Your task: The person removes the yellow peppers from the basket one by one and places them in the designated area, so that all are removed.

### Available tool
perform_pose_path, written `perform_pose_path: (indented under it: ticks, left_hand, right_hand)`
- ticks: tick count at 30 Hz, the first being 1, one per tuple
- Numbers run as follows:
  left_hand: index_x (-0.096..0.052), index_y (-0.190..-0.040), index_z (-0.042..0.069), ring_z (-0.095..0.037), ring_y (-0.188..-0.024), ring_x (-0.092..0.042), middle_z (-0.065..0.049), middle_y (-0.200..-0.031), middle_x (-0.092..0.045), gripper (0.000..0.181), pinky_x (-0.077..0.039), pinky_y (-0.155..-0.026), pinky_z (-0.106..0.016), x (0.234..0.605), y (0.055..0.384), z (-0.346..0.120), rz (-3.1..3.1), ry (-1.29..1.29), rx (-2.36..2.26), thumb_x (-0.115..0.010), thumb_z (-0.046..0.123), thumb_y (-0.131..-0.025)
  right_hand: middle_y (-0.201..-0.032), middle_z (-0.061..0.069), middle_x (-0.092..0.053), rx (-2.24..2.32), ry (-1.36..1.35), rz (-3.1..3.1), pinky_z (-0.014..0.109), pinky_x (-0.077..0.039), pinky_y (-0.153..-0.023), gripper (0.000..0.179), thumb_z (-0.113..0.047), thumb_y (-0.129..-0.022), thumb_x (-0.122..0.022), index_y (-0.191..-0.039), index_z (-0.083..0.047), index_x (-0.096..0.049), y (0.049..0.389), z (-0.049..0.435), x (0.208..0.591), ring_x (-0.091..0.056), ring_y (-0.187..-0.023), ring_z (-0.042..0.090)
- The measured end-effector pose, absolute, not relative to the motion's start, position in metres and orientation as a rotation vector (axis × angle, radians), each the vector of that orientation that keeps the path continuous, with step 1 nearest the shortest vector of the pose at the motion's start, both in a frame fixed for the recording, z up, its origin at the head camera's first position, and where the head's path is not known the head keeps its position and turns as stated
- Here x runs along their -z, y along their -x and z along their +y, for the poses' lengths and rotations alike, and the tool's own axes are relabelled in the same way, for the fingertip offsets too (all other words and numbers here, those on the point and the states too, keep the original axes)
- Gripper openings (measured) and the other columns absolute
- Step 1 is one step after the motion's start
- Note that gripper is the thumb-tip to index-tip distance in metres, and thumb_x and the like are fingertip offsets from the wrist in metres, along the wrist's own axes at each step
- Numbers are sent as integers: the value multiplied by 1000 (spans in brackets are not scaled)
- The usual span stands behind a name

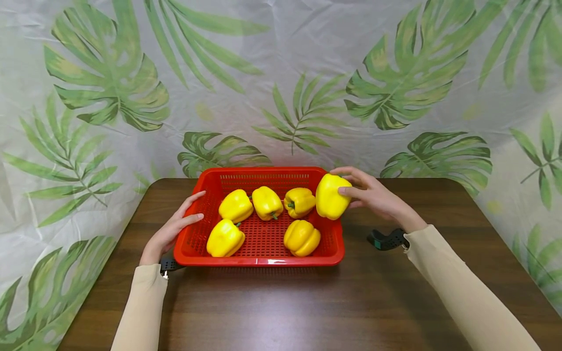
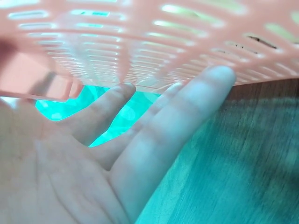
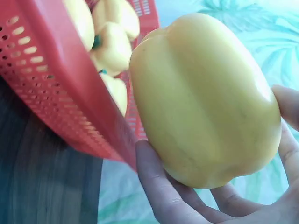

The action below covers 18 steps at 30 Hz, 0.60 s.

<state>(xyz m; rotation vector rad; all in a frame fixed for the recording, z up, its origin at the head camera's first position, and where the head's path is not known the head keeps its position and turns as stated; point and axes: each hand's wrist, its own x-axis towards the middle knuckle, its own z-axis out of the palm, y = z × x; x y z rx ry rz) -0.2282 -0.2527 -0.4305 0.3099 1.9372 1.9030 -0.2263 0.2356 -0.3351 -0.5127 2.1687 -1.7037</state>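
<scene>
Yellow pepper [image 1: 332, 199], one, grasped by the right hand [image 1: 378, 196] at the right edge of the red basket [image 1: 219, 261], best kept clear of it, to my eye; left hand [image 1: 172, 229], unclenched, straight-fingered against the left edge, best bracing lightly.

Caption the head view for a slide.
Left hand touching a red basket with five yellow peppers inside, right hand holding a sixth by its right rim.
</scene>
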Motion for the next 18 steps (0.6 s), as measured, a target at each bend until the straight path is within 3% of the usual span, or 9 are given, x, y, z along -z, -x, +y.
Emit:
perform_pose_path:
  ticks: [18]
  left_hand:
    - [-11,-153,23,-48,-127,-34,-18,-151,-18,65,-48,-89,-52,430,228,-252,1941,-300,-1912,-45,10,-99]
  right_hand:
    - [-134,20,-39,1737,430,2249,36,-52,-84,50,-18,-97,-56,-142,-16,-35,228,271,350,-54,-104,25]
